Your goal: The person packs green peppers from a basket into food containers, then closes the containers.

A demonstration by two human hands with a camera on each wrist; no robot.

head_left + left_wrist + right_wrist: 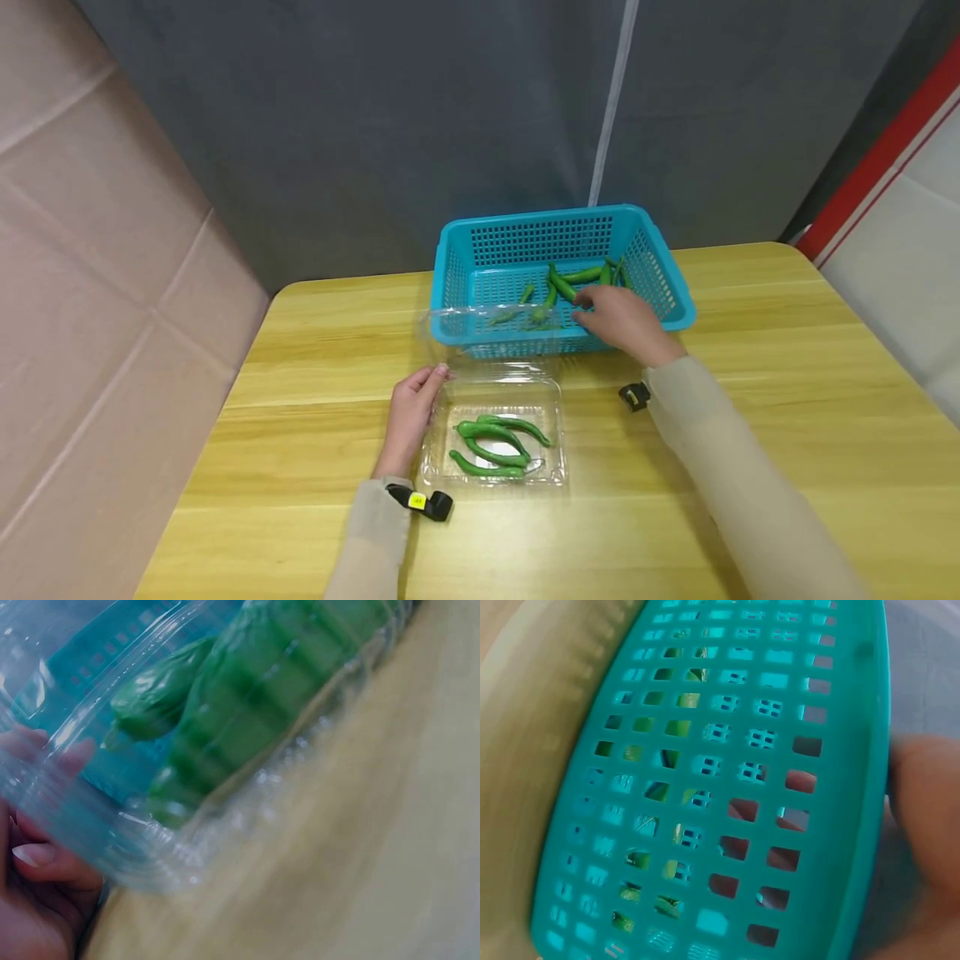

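A clear plastic clamshell container [557,417] lies on the wooden table [757,392] with three green chili peppers [497,440] in it. Its lid [480,319] stands open, leaning on a blue basket [540,220]. My left hand [412,412] lies along the container's left edge; in the left wrist view its thumb and fingers [34,859] pinch the container's wall [150,859], the peppers [255,697] close behind. My right hand [626,325] reaches into the basket, fingertips bent down on several green peppers [564,285]. Whether it grips one is hidden. The right wrist view shows only the basket wall [727,750].
The basket stands at the table's far edge against a grey curtain [375,125]. A padded beige wall [97,292] runs along the left. A white and red panel [900,217] stands at the right. Bare wood shows to the left and right of the container.
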